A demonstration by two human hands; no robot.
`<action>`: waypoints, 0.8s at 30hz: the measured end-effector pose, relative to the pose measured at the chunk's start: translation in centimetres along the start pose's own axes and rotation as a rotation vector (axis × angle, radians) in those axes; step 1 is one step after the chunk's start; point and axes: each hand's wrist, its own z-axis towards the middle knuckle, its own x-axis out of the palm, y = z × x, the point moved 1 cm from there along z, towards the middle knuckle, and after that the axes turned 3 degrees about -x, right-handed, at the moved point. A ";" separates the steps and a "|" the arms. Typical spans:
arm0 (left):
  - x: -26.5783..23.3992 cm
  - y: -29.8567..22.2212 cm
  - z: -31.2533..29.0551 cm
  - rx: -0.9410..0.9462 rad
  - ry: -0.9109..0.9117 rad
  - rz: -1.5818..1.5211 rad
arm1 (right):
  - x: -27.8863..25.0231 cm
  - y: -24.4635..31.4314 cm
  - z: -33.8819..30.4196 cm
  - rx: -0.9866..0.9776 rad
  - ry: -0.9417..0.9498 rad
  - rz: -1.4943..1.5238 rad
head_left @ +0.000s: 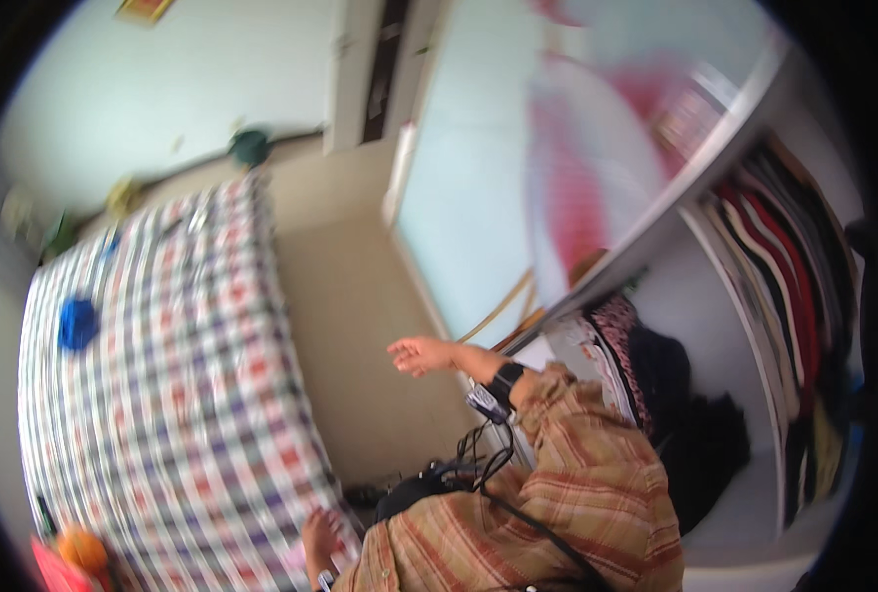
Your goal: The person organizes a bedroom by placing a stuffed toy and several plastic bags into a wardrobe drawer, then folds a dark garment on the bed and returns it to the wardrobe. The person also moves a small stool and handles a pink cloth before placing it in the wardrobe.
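Note:
My right hand [421,355] reaches out over the tan floor with its fingers stretched and nothing visible in them. A black band with a small device [486,400] sits at that wrist, and black cables hang below it. My left hand [322,536] is low by the near edge of the bed, fingers apart and slightly blurred, with nothing visible in it. It is nearest to the checked bedspread [217,395]; I cannot tell whether it touches it. A crumpled blue item [78,324] lies on the far left part of the bed.
Open wardrobe shelving [735,266] stands at right, with hanging clothes [794,257] and a dark clothing pile [700,454]. A pale blue panel with blurred red shapes [478,187] is ahead. A green bin [251,146] stands beyond the bed. An orange round object [83,548] is at lower left.

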 end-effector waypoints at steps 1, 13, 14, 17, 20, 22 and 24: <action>1.4 -1.1 1.5 -0.190 0.113 -0.234 | -2.6 -1.1 -2.5 -0.050 -0.088 0.039; 27.5 -5.7 13.7 -0.188 0.105 0.441 | -1.0 -22.2 -36.8 -0.216 -1.147 0.695; 29.6 -4.4 14.1 -0.190 0.198 0.476 | -0.6 -22.5 -38.4 -0.247 -1.206 0.612; 35.5 0.3 14.7 -0.363 0.320 0.477 | -0.2 -20.4 -43.6 -0.342 -1.380 0.348; 41.0 4.7 15.5 -0.485 0.444 0.654 | 0.4 -14.6 -49.0 -0.365 -1.502 0.203; 44.2 7.1 16.7 -0.514 0.552 0.825 | 1.5 -9.5 -52.8 -0.484 -1.611 -0.165; 46.4 9.0 17.2 -0.454 0.736 0.933 | 2.4 -4.6 -55.9 -0.508 -1.772 -0.429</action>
